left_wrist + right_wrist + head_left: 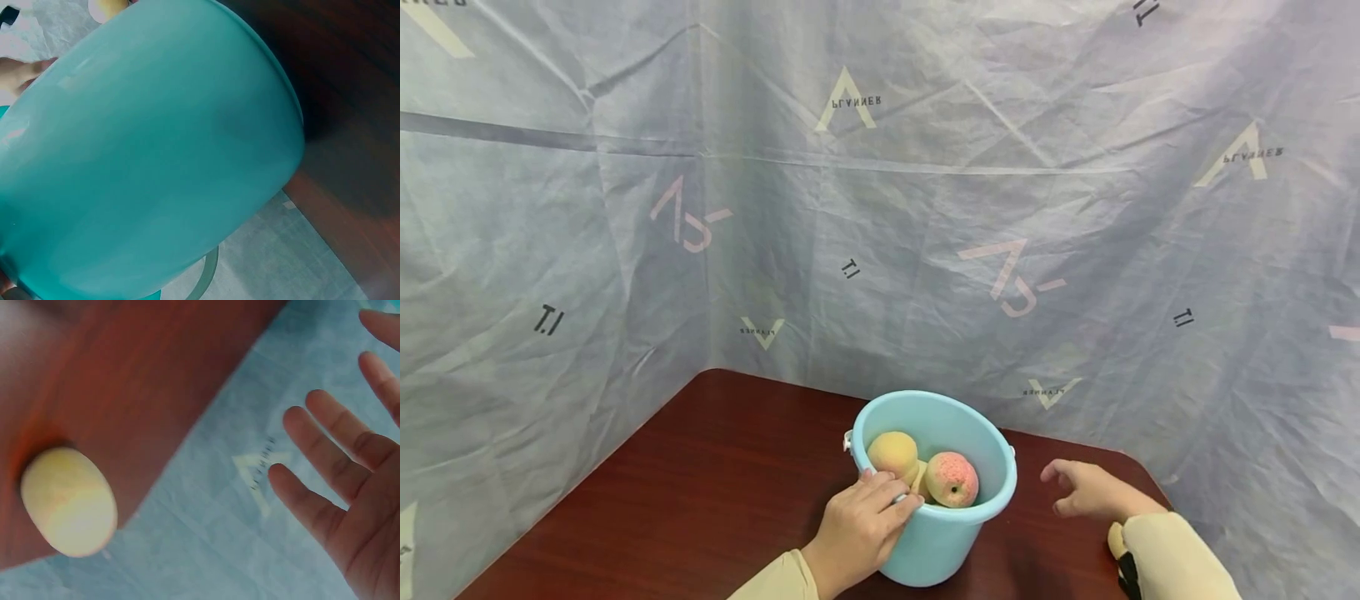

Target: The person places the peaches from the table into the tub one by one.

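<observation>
A light blue bucket (pixel 925 546) stands on the table, its mouth facing up and toward me. My left hand (pixel 862 529) grips the near left part of its rim, fingers curled over the edge. Inside lie a yellow-orange peach (pixel 893 454) and a pink-red, speckled round fruit (pixel 952 480), with a pale yellow piece partly hidden between them. To the right of the bucket, my right hand (pixel 1093 490) hangs in the air with nothing in it; the right wrist view shows its fingers spread. A pale yellow oval fruit (pixel 70 503) rests near the table corner, partly covered by my right sleeve in the head view.
The dark red-brown table (pixel 700 483) stretches left of the bucket. Grey printed cloth (pixel 910 250) hangs behind and along the left side. A white handle joint (pixel 847 441) sticks out from the bucket's left rim, and part of the handle (pixel 206 275) shows in the left wrist view.
</observation>
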`<state>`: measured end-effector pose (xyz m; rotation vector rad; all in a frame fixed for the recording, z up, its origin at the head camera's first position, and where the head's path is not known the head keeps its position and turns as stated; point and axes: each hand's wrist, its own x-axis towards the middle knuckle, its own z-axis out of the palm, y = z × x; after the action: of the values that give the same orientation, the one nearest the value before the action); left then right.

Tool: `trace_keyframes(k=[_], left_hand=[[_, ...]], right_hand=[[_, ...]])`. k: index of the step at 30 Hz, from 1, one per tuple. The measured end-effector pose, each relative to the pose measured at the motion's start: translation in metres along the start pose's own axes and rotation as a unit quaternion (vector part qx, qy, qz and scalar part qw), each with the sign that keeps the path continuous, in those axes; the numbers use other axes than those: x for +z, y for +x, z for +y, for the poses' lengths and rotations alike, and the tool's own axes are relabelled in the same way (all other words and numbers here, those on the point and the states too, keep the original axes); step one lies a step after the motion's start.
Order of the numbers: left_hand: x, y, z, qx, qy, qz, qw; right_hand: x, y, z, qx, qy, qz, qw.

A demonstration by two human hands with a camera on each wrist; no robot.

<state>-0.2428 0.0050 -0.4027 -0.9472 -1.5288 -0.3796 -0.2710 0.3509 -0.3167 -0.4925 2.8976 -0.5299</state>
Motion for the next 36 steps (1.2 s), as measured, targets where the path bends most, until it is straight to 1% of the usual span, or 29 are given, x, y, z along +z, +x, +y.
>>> trace_keyframes(k=[5,10,16,22,26,29,32,36], left_hand=[[0.001,0.000,-0.001,-0.001,0.003,-0.003,1.0000],[0.000,-0.002,-0.001,-0.008,0.001,-0.015,0.9999],[0.001,-0.005,0.000,-0.013,-0.003,-0.020,0.9997],[0.002,-0.006,0.000,-0.010,-0.005,-0.021,0.9997],[0.002,-0.006,0.000,-0.010,-0.005,-0.020,0.9997],[0.002,-0.005,0.000,-0.010,-0.008,-0.019,0.9998],[0.002,-0.004,0.000,-0.006,-0.010,-0.015,0.9998],[0.002,-0.003,0.000,-0.007,-0.011,-0.011,0.9999]], right_hand=[[0.023,-0.001,0.009,-0.004,0.021,0.010,1.000],[0.041,0.000,0.015,-0.029,0.014,0.022,0.999],[0.059,-0.001,0.023,-0.045,0.012,0.031,0.998],[0.073,-0.005,0.035,-0.044,0.017,0.048,0.998],[0.077,-0.009,0.044,-0.047,0.005,0.074,0.996],[0.076,-0.016,0.053,-0.043,-0.004,0.089,0.995],[0.069,-0.024,0.064,-0.023,0.003,0.085,0.996],[0.059,-0.034,0.080,0.015,0.042,0.063,0.997]])
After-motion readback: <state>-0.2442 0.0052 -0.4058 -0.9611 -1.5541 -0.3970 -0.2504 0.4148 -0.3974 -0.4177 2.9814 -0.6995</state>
